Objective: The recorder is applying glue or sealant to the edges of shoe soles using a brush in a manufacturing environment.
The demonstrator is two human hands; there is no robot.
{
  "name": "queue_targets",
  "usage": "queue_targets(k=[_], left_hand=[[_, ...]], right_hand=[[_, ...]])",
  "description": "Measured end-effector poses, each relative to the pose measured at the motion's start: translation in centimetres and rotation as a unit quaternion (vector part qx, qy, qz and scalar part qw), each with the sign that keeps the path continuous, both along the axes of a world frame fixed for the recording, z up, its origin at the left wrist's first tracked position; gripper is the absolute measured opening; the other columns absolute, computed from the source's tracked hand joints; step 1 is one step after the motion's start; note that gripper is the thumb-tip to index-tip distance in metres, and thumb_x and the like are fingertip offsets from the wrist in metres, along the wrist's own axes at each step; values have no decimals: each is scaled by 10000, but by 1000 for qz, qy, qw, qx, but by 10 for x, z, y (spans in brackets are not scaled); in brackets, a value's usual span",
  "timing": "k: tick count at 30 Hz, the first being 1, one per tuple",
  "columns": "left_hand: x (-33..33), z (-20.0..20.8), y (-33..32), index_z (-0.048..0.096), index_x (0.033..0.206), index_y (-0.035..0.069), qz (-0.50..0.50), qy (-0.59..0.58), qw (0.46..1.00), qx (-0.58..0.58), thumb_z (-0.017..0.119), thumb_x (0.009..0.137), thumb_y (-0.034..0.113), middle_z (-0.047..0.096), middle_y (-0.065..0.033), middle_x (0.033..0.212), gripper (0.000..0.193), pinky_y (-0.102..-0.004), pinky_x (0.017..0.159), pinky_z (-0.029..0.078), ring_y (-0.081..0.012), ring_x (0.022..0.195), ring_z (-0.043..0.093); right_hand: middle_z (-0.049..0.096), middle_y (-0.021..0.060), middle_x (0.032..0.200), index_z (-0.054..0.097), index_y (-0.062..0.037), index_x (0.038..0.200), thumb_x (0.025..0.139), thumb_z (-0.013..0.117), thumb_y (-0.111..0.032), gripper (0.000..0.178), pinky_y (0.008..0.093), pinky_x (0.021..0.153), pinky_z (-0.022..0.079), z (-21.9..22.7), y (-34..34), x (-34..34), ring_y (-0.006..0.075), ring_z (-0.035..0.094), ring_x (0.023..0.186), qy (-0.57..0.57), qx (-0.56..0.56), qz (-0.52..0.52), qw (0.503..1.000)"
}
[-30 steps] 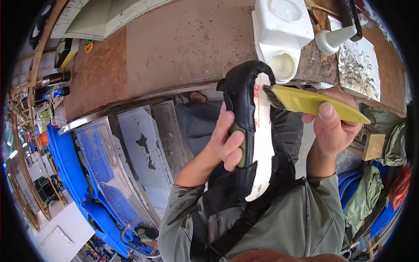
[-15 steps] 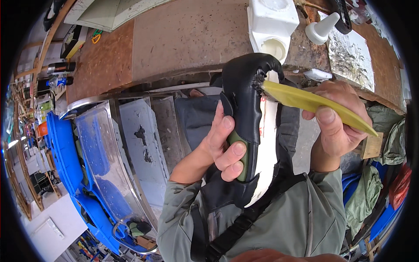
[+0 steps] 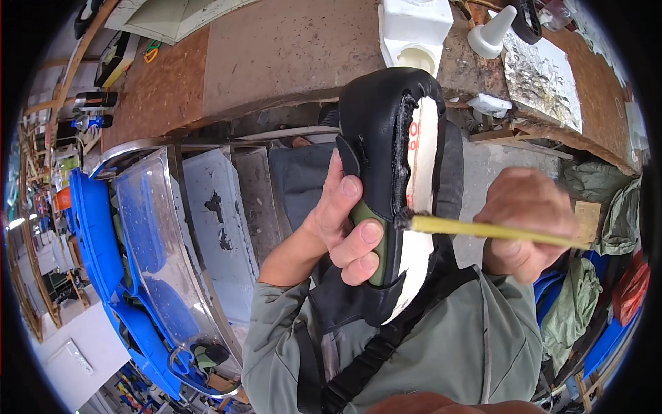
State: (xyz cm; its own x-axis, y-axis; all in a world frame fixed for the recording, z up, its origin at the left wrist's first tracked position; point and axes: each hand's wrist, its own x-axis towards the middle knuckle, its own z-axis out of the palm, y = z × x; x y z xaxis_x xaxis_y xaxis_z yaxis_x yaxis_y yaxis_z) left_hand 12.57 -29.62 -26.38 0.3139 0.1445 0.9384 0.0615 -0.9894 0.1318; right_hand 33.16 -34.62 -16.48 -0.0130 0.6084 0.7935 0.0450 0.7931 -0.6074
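In front of the chest, held up over the workbench edge, is a black leather shoe with an olive-green side panel and a white sole [image 3: 386, 172], toe end up, sole edge turned to the right. The left hand [image 3: 341, 224] wraps its middle, thumb on the black upper, fingers curled over the green panel w/ a firm closed grip. The right hand [image 3: 527, 221] is closed round a yellow-handled brush [image 3: 483, 229], held approx. level, its dark tip touching the seam where sole meets upper. That seam shows a rough dark line, prob. glue.

Handling, as a guess: the shoe looks light and fairly stiff at the sole, softer in the upper; the waist, where it's gripped now, is the sensible hold, away from the wet-looking seam. Brush handle is thin, rigid, easy to pinch.

Behind, a worn brown wooden bench top [image 3: 276, 55] carries a white plastic container w/ a round opening [image 3: 412, 34], a white cone-nozzle bottle [image 3: 491, 31] and a crumpled sheet of silver foil [image 3: 538, 76]. Lower left, a clear plastic cover on a blue tub [image 3: 148, 241]; beside it a chipped grey-painted panel [image 3: 217, 221]. The grey-green sleeves [image 3: 441, 352] and a black strap [image 3: 365, 362] fill the foreground.
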Motion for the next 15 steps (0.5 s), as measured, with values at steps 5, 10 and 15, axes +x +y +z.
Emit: queue_targets(k=[5, 10, 15], left_hand=[[1, 4, -4, 227, 1310, 42, 6, -5, 1000, -4, 665, 739, -5, 358, -209, 1286, 721, -591, 963, 368, -470, 1161, 431], [-7, -3, 0, 227, 1318, 43, 31, -11, 999, -13, 668, 737, -9, 367, -212, 1281, 731, -571, 971, 373, -470, 1156, 439], [-2, -35, 27, 227, 1327, 43, 87, -5, 995, -38, 672, 736, -13, 376, -215, 1277, 741, -552, 980, 379, -469, 1150, 448]], right_hand=[[602, 89, 639, 612, 32, 914, 862, 566, -177, 220, 276, 462, 406, 14, 14, 7, 143, 515, 480, -58, -77, -173, 980], [656, 134, 715, 664, 10, 824, 734, 725, -130, 177, 299, 479, 476, -4, 8, 2, 178, 593, 549, -14, -40, -35, 998], [609, 112, 694, 583, 34, 920, 819, 626, -111, 182, 258, 457, 419, -37, 27, 26, 147, 558, 525, 217, -269, 0, 938]])
